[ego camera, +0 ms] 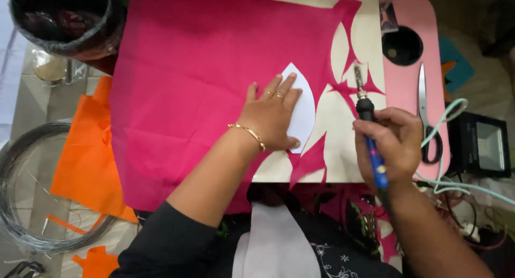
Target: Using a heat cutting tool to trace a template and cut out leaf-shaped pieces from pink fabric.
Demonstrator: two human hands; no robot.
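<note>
A wide sheet of soft magenta fabric (198,79) lies over a pale, smooth board (343,149) on a pink tabletop (410,85). The left hand (271,117), fingers spread flat and gripping nothing, presses one white petal-shaped template (301,109) onto the fabric's right edge. Just right of the template, leaf-shaped holes are cut out of the fabric, leaving thin pointed strips. The right hand (391,144) is closed tight around one hot cutter (367,122) with a blue handle, black collar and metal tip, which points up at those strips. One pair of steel scissors (426,117) lies right of the cutter on the tabletop. A flat orange sheet (83,154) and one coil of thin wire (21,192) lie left of the fabric.
</note>
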